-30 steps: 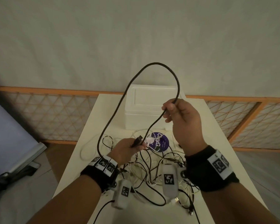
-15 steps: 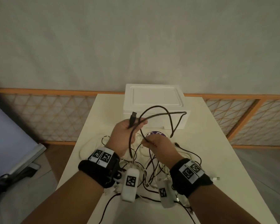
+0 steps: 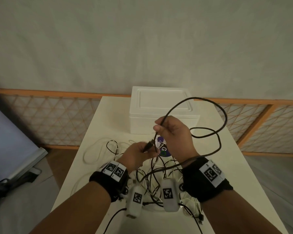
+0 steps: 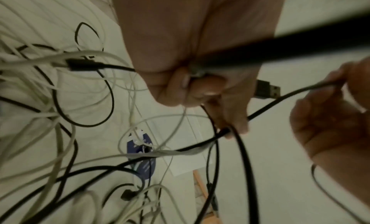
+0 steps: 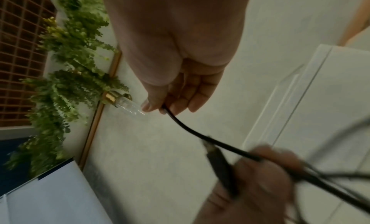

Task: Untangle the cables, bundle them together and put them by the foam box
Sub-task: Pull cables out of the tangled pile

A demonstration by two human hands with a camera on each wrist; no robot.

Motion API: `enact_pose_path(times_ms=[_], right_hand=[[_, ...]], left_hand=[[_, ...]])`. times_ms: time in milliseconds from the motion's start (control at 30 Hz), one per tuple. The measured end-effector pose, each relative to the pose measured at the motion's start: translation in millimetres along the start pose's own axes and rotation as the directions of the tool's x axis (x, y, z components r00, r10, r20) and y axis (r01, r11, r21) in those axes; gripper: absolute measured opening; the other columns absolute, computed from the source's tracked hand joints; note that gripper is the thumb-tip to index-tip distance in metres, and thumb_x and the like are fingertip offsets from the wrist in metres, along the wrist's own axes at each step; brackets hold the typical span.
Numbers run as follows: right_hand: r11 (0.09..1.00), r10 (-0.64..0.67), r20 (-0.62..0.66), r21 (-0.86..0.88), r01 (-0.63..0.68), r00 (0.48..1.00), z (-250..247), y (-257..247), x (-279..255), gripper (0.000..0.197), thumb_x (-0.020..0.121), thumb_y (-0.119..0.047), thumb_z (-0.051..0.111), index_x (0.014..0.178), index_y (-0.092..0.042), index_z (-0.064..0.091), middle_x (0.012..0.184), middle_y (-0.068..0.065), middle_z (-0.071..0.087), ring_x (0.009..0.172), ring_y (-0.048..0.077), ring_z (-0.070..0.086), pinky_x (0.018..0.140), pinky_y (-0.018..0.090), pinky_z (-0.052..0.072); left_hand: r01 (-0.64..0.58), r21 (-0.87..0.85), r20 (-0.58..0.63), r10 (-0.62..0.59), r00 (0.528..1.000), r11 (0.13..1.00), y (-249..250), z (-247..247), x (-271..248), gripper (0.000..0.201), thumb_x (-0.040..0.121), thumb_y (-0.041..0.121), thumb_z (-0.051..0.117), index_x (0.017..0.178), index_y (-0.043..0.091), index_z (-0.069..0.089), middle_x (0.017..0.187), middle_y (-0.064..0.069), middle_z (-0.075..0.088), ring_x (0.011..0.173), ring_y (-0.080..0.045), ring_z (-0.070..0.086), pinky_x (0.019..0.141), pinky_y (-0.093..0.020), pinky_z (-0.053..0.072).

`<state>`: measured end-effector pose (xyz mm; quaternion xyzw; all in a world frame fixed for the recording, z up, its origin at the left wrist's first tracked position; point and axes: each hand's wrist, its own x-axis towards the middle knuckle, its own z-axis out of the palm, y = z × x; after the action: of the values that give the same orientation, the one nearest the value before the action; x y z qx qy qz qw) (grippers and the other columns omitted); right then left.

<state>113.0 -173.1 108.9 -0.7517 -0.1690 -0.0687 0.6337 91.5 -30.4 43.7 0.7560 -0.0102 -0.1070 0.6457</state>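
Above the table [image 3: 98, 125], left hand [image 3: 135, 156] grips the black cable [image 3: 208, 100]; right hand [image 3: 174, 132] pinches it.

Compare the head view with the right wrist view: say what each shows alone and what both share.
Only the head view shows the pile of cables on the table and the round purple sticker. Only the right wrist view shows green leafy plants and a glass bulb. Both show the right hand pinching the black cable, the left hand holding it near its plug, and the foam box.
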Motion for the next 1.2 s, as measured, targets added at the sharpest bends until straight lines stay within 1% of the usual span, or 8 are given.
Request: enact_pose_path(times_ms=[100, 267, 400, 533, 733, 800, 1033, 1200], right_hand=[[0.999, -0.035, -0.017, -0.001, 0.035, 0.999, 0.4, -3.3, 0.1, 0.018, 0.085, -0.014, 0.068, 0.083, -0.030, 0.059, 0.074, -0.014, 0.064, 0.079, 0.010, 0.063, 0.073, 0.022, 0.053], [0.984, 0.128, 0.125, -0.142, -0.110, 0.984, -0.6, 30.5, -3.4, 0.035, 0.079, -0.023, 0.075, 0.105, -0.027, 0.053, 0.083, -0.007, 0.062, 0.074, -0.001, 0.060, 0.064, 0.013, 0.048], [0.829, 0.187, 0.238, -0.558, -0.023, 0.953, 14.8, 73.1, -20.1, 0.019, 0.080, -0.023, 0.073, 0.091, -0.014, 0.060, 0.068, -0.013, 0.053, 0.064, 0.000, 0.052, 0.061, 0.009, 0.035], [0.710, 0.265, 0.314, -0.703, 0.036, 0.912, 16.1, 89.1, -24.4, 0.017, 0.086, -0.023, 0.064, 0.099, -0.014, 0.067, 0.096, -0.001, 0.069, 0.091, 0.014, 0.061, 0.076, 0.016, 0.039], [0.899, 0.010, 0.217, -0.430, 0.086, 0.976, 10.8, 59.2, -13.0, 0.010, 0.087, -0.006, 0.062, 0.090, -0.012, 0.069, 0.069, -0.023, 0.054, 0.069, -0.014, 0.055, 0.065, 0.011, 0.039], [0.966, 0.009, 0.156, -0.258, 0.032, 0.988, 13.0, 47.1, -11.1, 0.021, 0.088, 0.000, 0.057, 0.083, -0.019, 0.063, 0.067, -0.017, 0.057, 0.062, -0.006, 0.057, 0.061, 0.013, 0.042], [0.986, -0.146, -0.075, -0.092, 0.139, 0.986, 9.2, 12.7, -8.2, 0.012, 0.088, -0.019, 0.053, 0.083, -0.031, 0.056, 0.077, -0.007, 0.063, 0.072, 0.009, 0.059, 0.068, 0.027, 0.052], [0.988, 0.000, 0.006, -0.157, 0.001, 1.000, -1.3, 22.3, -3.9, 0.011, 0.086, -0.021, 0.067, 0.091, -0.026, 0.058, 0.084, -0.011, 0.062, 0.077, 0.004, 0.057, 0.071, 0.016, 0.047]], left_hand=[[0.000, 0.193, -0.007, 0.002, 1.000, 0.981, -14.6, 5.6, 4.7, 0.032, 0.072, 0.046, 0.069, 0.085, 0.017, 0.073, 0.092, -0.008, 0.072, 0.088, -0.022, 0.067, 0.089, -0.041, 0.050], [-0.036, -0.004, -0.228, 0.034, 0.973, 0.999, -4.4, 2.1, 6.1, 0.009, 0.089, 0.020, 0.066, 0.081, 0.021, 0.070, 0.054, 0.010, 0.059, 0.040, 0.000, 0.041, 0.045, -0.019, 0.036], [-0.125, -0.100, -0.286, 0.092, 0.954, 0.987, 13.3, -2.1, 6.6, 0.021, 0.088, 0.012, 0.065, 0.073, 0.025, 0.070, 0.070, -0.003, 0.067, 0.039, -0.001, 0.041, 0.044, -0.019, 0.034], [-0.178, -0.159, -0.259, 0.133, 0.957, 0.971, 23.2, -3.7, 3.4, 0.027, 0.090, 0.012, 0.063, 0.070, 0.027, 0.071, 0.085, -0.006, 0.074, 0.038, -0.006, 0.033, 0.040, -0.018, 0.028], [-0.135, -0.148, -0.183, 0.107, 0.977, 0.980, 8.8, -5.3, 1.8, 0.017, 0.085, 0.008, 0.069, 0.096, 0.022, 0.068, 0.090, 0.000, 0.071, 0.042, -0.001, 0.044, 0.043, -0.017, 0.035], [-0.109, -0.100, -0.157, 0.092, 0.983, 0.989, -3.9, -0.9, 2.8, 0.023, 0.082, 0.009, 0.072, 0.103, 0.018, 0.067, 0.089, -0.005, 0.070, 0.053, -0.005, 0.057, 0.053, -0.020, 0.046], [0.054, 0.288, -0.072, -0.034, 0.997, 0.956, -40.9, -11.2, 8.8, 0.013, 0.083, 0.020, 0.070, 0.075, 0.030, 0.067, 0.090, 0.005, 0.073, 0.090, -0.009, 0.066, 0.089, -0.030, 0.048], [0.055, 0.213, -0.198, -0.012, 0.980, 0.975, -41.7, -22.7, 13.4, 0.010, 0.078, 0.030, 0.078, 0.073, 0.024, 0.072, 0.077, 0.006, 0.072, 0.074, -0.007, 0.064, 0.075, -0.027, 0.047]])
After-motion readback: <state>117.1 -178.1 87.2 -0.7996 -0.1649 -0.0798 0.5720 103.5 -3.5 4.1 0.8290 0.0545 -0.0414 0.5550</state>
